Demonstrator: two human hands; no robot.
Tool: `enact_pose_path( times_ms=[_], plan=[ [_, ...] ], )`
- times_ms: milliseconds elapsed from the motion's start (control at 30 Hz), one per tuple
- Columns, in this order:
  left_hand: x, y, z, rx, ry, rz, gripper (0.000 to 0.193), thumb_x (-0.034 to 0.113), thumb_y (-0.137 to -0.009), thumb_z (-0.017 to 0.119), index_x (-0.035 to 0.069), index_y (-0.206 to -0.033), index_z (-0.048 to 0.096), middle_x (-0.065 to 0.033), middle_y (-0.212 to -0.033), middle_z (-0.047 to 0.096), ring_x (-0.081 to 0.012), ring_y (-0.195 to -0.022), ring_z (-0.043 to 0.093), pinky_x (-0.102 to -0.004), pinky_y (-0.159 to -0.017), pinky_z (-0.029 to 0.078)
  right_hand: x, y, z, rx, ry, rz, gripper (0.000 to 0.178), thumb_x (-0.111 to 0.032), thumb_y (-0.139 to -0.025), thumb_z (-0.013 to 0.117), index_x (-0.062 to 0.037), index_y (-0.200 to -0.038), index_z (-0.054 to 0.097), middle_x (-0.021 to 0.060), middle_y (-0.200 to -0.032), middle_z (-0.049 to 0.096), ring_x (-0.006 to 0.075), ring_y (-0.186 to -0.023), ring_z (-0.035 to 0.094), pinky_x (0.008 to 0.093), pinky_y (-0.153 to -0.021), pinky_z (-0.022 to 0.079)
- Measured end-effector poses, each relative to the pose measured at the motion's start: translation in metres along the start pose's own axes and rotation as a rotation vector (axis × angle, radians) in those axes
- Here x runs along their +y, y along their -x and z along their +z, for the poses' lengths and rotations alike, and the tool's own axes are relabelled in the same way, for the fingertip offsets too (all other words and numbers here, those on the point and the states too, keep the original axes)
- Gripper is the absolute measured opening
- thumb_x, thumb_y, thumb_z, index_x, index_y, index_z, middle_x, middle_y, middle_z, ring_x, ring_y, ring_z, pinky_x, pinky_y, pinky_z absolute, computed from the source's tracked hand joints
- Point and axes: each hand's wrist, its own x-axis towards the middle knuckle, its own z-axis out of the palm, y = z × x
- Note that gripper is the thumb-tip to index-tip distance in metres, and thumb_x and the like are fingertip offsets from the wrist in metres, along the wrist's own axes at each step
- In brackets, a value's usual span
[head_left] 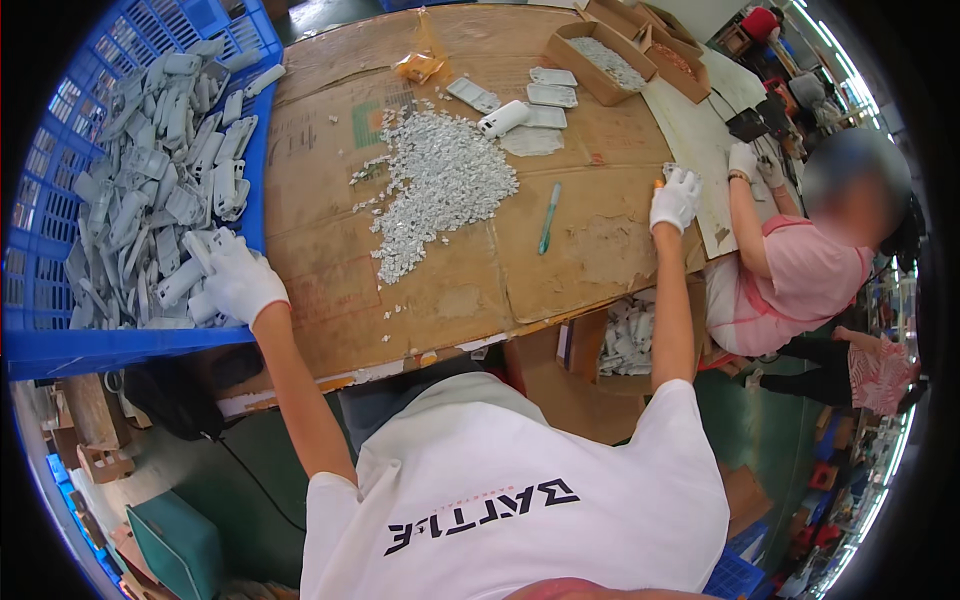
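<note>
My left hand (pixel 243 283), in a white glove, reaches over the near right part of a blue plastic crate (pixel 150 345). Its fingers close on a white plastic casing (pixel 197 252) at the edge of a heap of similar casings (pixel 150 165). At the right edge of the cardboard-covered table (pixel 420 320), my gloved right hand (pixel 677 200) has its fingers curled. A small orange bit (pixel 658 184) shows beside them; what they hold is mostly hidden. Between my hands lie a spread pile of small silvery-white pieces (pixel 440 180) and a teal pen (pixel 549 220).
Flat white casings (pixel 552 96), a rounded white casing (pixel 504 119) and an orange plastic bag (pixel 420 67) lie farther back. Boxes of small parts (pixel 600 65) stand at the far right. A co-worker in pink (pixel 810 270) sits at the right. Below the table is an open carton (pixel 585 370).
</note>
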Motion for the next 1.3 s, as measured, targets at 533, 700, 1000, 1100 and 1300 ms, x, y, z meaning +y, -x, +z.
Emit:
enact_pose_path(
  times_ms=[533,700,1000,1100,1300],
  plan=[
    [0.025,0.006,-0.029,0.038,0.37,-0.128,0.083,0.02,-0.081,0.079,0.001,-0.149,0.037,-0.027,-0.144,0.046,-0.034,-0.134,0.049,-0.0414,-0.102,0.049,-0.189,0.11,-0.092,-0.276,-0.878,-0.583,0.015,-0.017,-0.076,0.077,-0.0125,-0.089,0.069,0.0077,-0.094,0.063,0.0297,-0.091,0.062,0.0423,-0.079,0.053],
    [0.003,-0.001,0.014,0.141,0.142,-0.226,0.011,0.018,-0.095,0.06,0.01,-0.102,0.057,-0.0149,-0.091,0.066,-0.029,-0.077,0.071,-0.0425,-0.063,0.058,-0.201,0.109,-0.115,-0.286,-0.907,-0.57,0.01,-0.013,-0.076,0.075,-0.0126,-0.084,0.069,0.0083,-0.091,0.063,0.0296,-0.087,0.063,0.0424,-0.076,0.054],
    [0.013,0.017,-0.014,0.281,0.576,-0.155,0.024,0.005,-0.096,0.051,0.009,-0.119,0.055,-0.0167,-0.114,0.063,-0.0348,-0.104,0.065,-0.0435,-0.087,0.052,-0.219,0.101,-0.13,-0.341,-0.541,-0.594,0.012,-0.017,-0.075,0.074,-0.0089,-0.08,0.066,0.0107,-0.089,0.063,0.0276,-0.085,0.067,0.0399,-0.073,0.056],
    [0.021,0.037,-0.012,0.274,0.931,-0.015,0.047,-0.002,-0.093,0.047,0.007,-0.139,0.048,-0.0208,-0.125,0.061,-0.0384,-0.117,0.058,-0.0454,-0.097,0.046,-0.216,0.103,-0.125,-0.3,-0.47,-0.67,0.008,-0.016,-0.079,0.068,-0.0083,-0.079,0.065,0.0107,-0.087,0.063,0.0275,-0.083,0.068,0.0396,-0.071,0.057],
    [0.033,0.065,0.034,-0.442,1.745,-0.27,0.039,0.002,-0.093,0.053,0.002,-0.132,0.053,-0.0103,-0.101,0.065,-0.0155,-0.067,0.064,-0.028,-0.048,0.05,-0.221,0.103,-0.136,-0.254,-0.308,-0.755,0.009,-0.012,-0.085,0.061,-0.0088,-0.08,0.068,0.0099,-0.088,0.064,0.0257,-0.083,0.069,0.037,-0.069,0.058]
  ],
)
